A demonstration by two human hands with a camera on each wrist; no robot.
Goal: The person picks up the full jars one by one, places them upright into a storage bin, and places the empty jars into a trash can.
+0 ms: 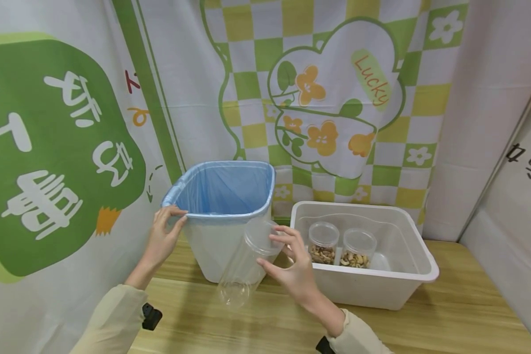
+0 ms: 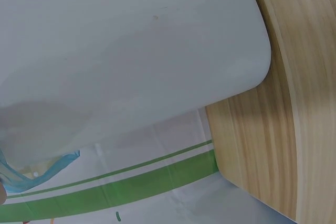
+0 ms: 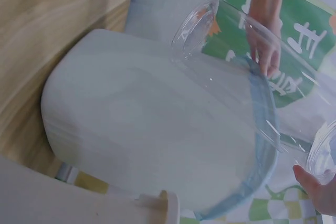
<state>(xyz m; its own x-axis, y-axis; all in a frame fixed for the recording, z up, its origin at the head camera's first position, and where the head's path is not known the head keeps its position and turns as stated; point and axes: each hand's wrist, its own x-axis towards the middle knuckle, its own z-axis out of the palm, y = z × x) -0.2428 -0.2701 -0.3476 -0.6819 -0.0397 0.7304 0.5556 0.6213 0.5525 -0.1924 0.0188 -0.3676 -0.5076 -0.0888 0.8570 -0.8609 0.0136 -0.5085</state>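
Note:
A white trash bin (image 1: 208, 248), lined with a blue bag (image 1: 225, 189), stands upright on the table. My left hand (image 1: 160, 241) grips its near left rim, thumb and fingers over the folded bag edge. In front of the bin, my right hand (image 1: 297, 268) holds a tall clear plastic jar (image 1: 243, 263) near its lidded top, between thumb and fingers. The jar leans with its base down to the left, and no contents show through its wall. In the right wrist view, the jar (image 3: 236, 51) passes before the bin wall (image 3: 147, 108). Mostly bin wall (image 2: 131, 66) fills the left wrist view.
To the right stands a white plastic tub (image 1: 363, 285). Two lidded clear jars, a left one (image 1: 323, 243) and a right one (image 1: 358, 248), hold nuts inside it. Printed cloth (image 1: 332, 98) hangs behind. Wood-grain table (image 1: 194, 324) lies beneath.

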